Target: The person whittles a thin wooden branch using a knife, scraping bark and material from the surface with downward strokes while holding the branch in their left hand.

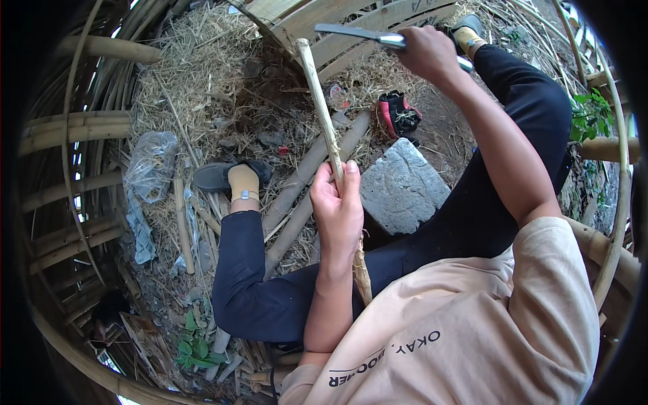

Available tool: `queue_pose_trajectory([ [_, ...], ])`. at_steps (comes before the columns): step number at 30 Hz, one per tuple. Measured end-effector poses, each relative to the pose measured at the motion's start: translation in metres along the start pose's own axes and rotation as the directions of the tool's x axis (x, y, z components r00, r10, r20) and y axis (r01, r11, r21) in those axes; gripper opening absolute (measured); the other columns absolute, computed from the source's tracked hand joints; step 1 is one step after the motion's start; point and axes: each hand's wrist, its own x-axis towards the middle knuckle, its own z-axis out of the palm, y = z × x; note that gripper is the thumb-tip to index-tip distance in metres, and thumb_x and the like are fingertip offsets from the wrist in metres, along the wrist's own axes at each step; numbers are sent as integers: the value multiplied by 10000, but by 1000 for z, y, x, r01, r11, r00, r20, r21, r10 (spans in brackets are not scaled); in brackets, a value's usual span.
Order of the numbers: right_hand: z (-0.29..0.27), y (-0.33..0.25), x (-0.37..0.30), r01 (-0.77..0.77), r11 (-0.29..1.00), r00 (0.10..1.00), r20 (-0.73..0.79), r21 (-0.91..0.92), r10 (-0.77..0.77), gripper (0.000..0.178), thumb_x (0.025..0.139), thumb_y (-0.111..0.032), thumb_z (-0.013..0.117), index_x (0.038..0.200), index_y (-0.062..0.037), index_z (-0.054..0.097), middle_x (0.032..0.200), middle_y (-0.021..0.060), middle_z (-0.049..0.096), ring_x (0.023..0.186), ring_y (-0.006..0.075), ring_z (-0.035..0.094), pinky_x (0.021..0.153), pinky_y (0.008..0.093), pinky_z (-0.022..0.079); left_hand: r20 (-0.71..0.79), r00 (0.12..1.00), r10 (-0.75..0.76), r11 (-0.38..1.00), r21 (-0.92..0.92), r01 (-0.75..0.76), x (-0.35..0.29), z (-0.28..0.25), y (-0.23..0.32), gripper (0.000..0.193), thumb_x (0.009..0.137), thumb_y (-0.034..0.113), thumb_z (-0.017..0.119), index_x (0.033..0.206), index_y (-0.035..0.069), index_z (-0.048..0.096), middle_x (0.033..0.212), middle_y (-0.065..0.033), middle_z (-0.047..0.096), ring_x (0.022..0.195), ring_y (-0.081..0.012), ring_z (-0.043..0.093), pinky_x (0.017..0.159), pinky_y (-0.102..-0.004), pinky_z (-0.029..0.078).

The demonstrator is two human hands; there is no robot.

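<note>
My left hand (337, 209) is wrapped round a pale wooden stick (320, 94), gripping it about midway. The stick's cut upper end points away from me, and its lower end runs past my left forearm to my lap. Scraped, ragged patches show on the wood near my fingers. Raised at the upper right, my right hand (432, 55) is closed round the handle of a long-bladed knife (354, 32). Its grey blade points left, beyond the stick's far end and apart from it. A pale metal collar shows by the fist, and the handle's butt pokes out behind.
A grey stone block (401, 189) stands between my legs, with a red and black object (398, 115) beyond it. Wooden boards (337, 34) lean ahead. Bamboo poles (293, 189), straw and a crumpled clear plastic bag (152, 165) lie leftward. Bamboo framing (74, 131) surrounds me.
</note>
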Motion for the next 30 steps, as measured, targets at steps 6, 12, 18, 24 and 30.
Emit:
queue_pose_trajectory([
  [6, -17, -30, -22, 67, 945, 991, 85, 321, -99, 190, 807, -224, 717, 974, -150, 770, 799, 138, 729, 727, 322, 710, 733, 444, 576, -25, 999, -42, 999, -35, 41, 8, -7, -3, 150, 1026, 217, 580, 973, 98, 504, 623, 106, 364, 462, 24, 296, 384, -176, 203],
  [12, -13, -59, -41, 237, 950, 928, 243, 204, -283, 110, 693, -122, 699, 797, -87, 701, 707, 145, 678, 705, 362, 680, 672, 470, 548, 13, 1000, -23, 1000, -5, 23, 8, -5, -13, 148, 1023, 217, 583, 974, 104, 502, 636, 104, 381, 460, 27, 310, 384, -173, 212],
  [18, 5, -50, -33, 206, 959, 940, 235, 193, -249, 124, 678, -118, 682, 783, -61, 716, 728, 186, 692, 709, 383, 702, 667, 454, 578, 11, 1000, 26, 994, 102, -28, 3, 0, -11, 142, 1024, 174, 579, 956, 110, 472, 635, 101, 381, 442, 32, 299, 369, -172, 191],
  [24, 13, -24, -12, 147, 983, 983, 93, 108, -157, 141, 766, -97, 627, 850, -75, 736, 746, 173, 703, 712, 350, 719, 682, 446, 588, 31, 999, -29, 997, 78, 26, 2, 4, -6, 152, 1027, 188, 577, 957, 107, 468, 619, 98, 372, 433, 31, 301, 364, -177, 187],
  [30, -2, 31, 7, 8, 997, 957, -291, 80, 16, 295, 896, -361, 709, 1018, -98, 761, 803, 164, 724, 715, 291, 726, 682, 406, 572, 73, 997, -24, 999, -47, 27, -5, 9, 8, 141, 1026, 195, 576, 972, 106, 482, 616, 94, 372, 440, 26, 294, 371, -176, 182],
])
